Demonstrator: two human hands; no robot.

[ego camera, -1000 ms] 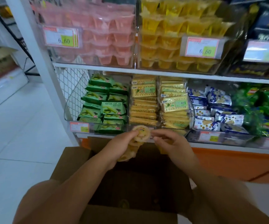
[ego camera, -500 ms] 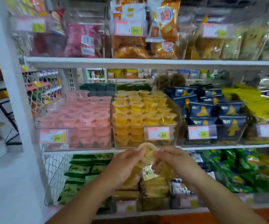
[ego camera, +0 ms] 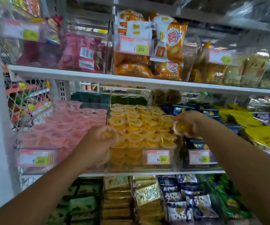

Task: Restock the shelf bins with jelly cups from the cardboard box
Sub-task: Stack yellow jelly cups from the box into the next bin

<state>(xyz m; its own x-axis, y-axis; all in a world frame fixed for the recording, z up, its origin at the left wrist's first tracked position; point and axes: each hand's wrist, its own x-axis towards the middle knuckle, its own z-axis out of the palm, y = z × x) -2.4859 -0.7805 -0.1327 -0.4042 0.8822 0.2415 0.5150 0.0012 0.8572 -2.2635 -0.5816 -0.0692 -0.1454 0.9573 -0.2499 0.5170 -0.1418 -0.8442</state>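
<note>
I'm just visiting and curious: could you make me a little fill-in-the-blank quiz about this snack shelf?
1. The right hand holds a ____ jelly cup.
2. The pink cups fill the bin to the ____ of the yellow bin.
3. The price tag on the yellow bin reads ____.
Missing words: yellow; left; 6.60.

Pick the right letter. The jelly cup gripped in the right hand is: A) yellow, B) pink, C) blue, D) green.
A: the right hand grips a yellow jelly cup at the right end of the clear bin that is stacked with cups of the same yellow.
</note>
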